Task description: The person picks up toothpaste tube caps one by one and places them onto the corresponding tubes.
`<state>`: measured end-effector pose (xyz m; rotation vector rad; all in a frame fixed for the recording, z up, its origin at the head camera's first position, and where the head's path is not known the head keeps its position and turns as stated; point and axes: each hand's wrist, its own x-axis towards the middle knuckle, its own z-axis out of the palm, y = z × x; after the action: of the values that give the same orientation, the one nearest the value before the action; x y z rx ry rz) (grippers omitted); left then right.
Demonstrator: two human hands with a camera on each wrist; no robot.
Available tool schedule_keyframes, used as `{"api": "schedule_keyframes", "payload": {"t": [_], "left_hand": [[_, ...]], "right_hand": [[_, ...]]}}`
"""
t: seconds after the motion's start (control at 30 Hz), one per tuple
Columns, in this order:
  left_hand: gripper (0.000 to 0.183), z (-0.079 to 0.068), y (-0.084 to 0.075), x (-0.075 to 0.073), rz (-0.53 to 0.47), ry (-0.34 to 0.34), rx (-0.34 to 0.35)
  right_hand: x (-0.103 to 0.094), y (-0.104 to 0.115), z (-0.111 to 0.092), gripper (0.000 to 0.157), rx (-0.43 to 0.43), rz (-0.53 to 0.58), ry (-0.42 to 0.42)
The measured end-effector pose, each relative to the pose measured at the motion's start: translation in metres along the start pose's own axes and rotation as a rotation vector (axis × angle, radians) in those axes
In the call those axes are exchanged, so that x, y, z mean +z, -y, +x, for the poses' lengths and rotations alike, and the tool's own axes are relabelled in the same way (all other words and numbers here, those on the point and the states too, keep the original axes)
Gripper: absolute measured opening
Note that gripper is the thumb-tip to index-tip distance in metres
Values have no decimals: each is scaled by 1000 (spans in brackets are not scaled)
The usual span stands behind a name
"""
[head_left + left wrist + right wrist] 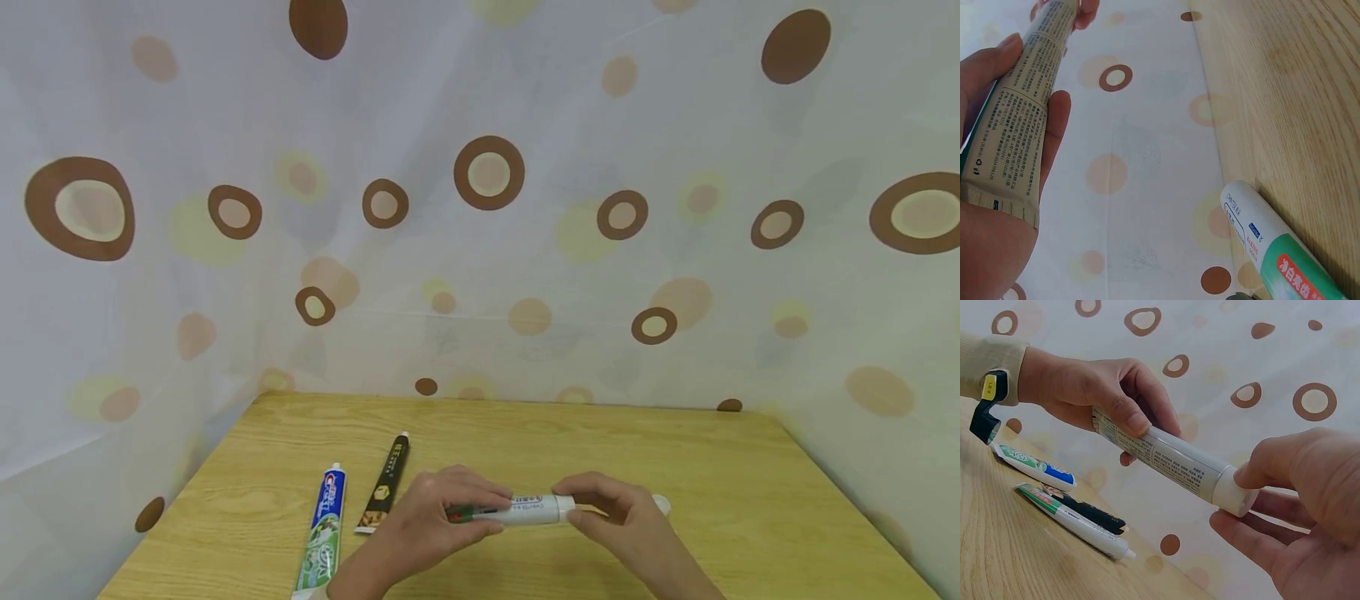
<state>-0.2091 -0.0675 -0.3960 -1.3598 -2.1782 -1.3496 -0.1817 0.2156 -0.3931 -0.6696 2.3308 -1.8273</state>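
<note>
While spotted sheeting (420, 267) hangs behind and to both sides, a wood-grain table (712, 450) spreads below it. Left hand (431, 517): fingers curled round the body of a pale tube (534, 512), raised above the tabletop between both hands. Right hand (637, 517): fingers bent, partly closed. On the table, left side: blue-and-green tube (324, 525), slimmer black tube (387, 479), and white-and-green tube (1079, 525) close by the black. Smallest: white cap (1232, 494) at the raised tube's end, pinched by right thumb and fingers.
</note>
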Motion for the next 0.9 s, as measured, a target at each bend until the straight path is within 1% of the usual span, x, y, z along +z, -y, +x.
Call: {"api": "schedule_keyframes", "payload": {"t": [0.07,0.13,0.23,0.33,0.37,0.43,0.47,0.57,0.8,0.9], "left_hand": [[23,0,0,0,-13,0,-14],[22,1,1,0,-15,-1,-16],[23,0,1,0,-18,0,-14],[23,0,2,0,-9,1,1],[23,0,2,0,-7,2,0],[23,0,1,0,-20,5,-23],[23,0,1,0,-14,5,-20],[23,0,0,0,-5,8,-19],[23,0,-2,-1,5,2,-7],[23,0,-1,-1,17,-10,6]], "right_hand": [[0,-1,0,32,-23,8,12],[0,0,0,32,-29,-1,10],[0,2,0,32,4,-13,-5],[1,2,0,33,40,16,-12],[1,2,0,33,44,29,-12],[1,1,0,33,41,50,-12],[1,1,0,33,37,53,-12],[1,0,0,32,27,44,-13],[2,3,0,34,46,-10,-21],[4,2,1,34,10,-25,-25]]}}
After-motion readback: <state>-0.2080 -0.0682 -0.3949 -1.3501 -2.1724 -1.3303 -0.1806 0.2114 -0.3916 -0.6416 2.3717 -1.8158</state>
